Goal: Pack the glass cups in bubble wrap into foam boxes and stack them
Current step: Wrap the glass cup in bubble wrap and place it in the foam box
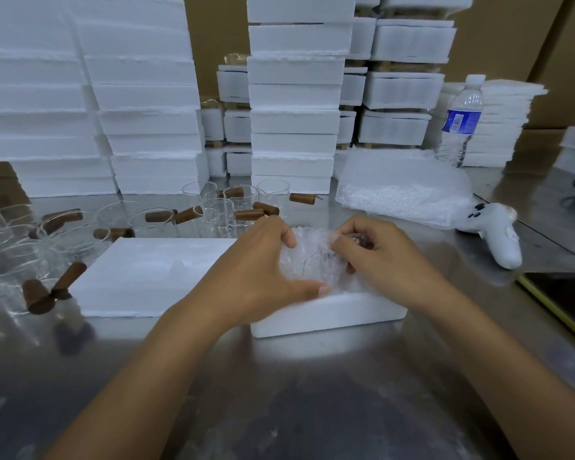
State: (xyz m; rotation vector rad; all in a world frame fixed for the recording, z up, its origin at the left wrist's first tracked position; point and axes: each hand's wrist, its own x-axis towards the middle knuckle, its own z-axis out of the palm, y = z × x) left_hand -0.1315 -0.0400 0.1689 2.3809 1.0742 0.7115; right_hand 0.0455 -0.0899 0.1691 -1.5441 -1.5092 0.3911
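An open foam box [329, 315] sits on the steel table [279, 393] and holds a bubble-wrapped glass cup [307, 260]; the left hand [259, 270] curls around the bundle's left side, its thumb at the box's near wall; the right hand [375, 250] pinches the wrap at the upper right; a foam lid [146, 277] lies just left of the box; bare glass cups [213, 210] stand behind it; closed foam boxes [292, 94] are stacked at the back.
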